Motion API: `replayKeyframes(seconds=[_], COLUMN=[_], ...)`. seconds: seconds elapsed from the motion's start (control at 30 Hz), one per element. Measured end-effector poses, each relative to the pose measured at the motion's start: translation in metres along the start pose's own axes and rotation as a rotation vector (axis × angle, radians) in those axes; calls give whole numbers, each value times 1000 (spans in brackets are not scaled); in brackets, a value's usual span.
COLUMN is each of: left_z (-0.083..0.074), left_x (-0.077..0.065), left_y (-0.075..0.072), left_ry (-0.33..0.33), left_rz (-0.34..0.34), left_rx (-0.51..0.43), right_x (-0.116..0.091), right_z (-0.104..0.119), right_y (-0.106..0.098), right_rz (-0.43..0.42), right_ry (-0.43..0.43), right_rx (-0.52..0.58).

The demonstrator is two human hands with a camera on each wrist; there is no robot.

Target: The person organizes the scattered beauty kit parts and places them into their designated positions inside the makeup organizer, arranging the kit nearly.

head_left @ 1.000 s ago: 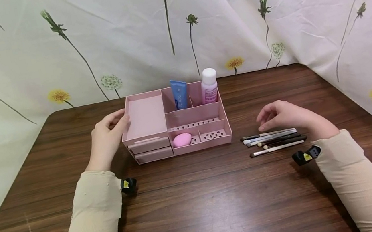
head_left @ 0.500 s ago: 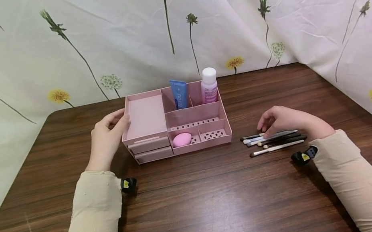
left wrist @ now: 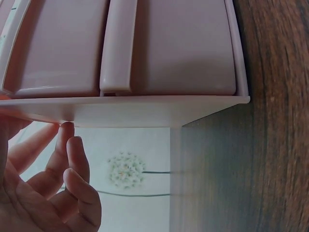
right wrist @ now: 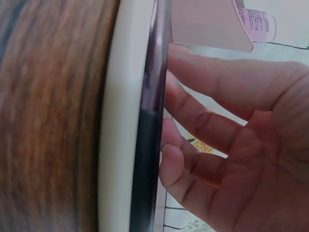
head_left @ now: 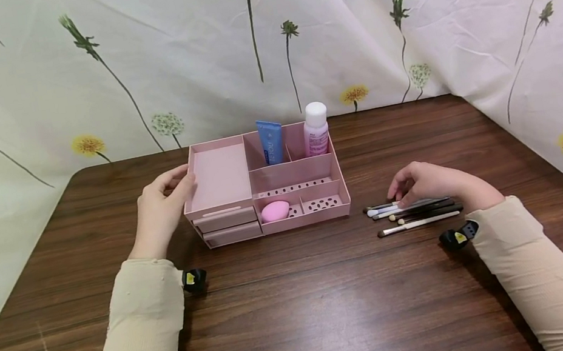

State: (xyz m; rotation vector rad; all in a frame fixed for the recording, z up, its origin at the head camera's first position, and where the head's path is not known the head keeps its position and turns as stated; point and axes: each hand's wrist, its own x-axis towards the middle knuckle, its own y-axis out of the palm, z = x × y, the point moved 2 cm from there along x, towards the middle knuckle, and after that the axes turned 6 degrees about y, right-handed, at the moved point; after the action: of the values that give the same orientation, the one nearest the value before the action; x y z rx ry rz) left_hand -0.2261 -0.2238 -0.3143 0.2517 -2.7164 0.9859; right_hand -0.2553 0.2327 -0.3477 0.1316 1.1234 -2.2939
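A person's half-curled right hand point(head_left: 433, 181) is touching makeup brushes point(head_left: 420, 216) lying right of a pink organizer point(head_left: 219, 176), any grip unclear, while the left hand point(head_left: 160, 205), fingers loosely bent and grasping nothing, is resting against the organizer's left side

Head view: high, facing forward and down across the counter point(head_left: 310, 318). Wrist views: close, turned sideways; left faces the pink organizer point(left wrist: 183, 53), right looks along the brushes point(right wrist: 118, 140). All three share the organizer.

Print on the blue tube point(head_left: 271, 140) and pink bottle point(head_left: 316, 138) is illegible.
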Motion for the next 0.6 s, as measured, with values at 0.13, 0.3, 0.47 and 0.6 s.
replayKeyframes(seconds=[0.13, 0.3, 0.47, 0.6], left_z=[0, -1, -2, -3], left_x=[0, 0, -1, -1], left_y=[0, -1, -1, -1], left_ry=[-2, -3, -6, -8], left_rz=[4, -3, -7, -5], left_rx=[1, 4, 6, 6], right_x=[1, 1, 0, 0], right_z=[0, 1, 2, 2], right_y=[0, 1, 2, 3], right_rz=[5, 18, 26, 22], right_ry=[-4, -22, -39, -46], right_rx=[-7, -15, -31, -48])
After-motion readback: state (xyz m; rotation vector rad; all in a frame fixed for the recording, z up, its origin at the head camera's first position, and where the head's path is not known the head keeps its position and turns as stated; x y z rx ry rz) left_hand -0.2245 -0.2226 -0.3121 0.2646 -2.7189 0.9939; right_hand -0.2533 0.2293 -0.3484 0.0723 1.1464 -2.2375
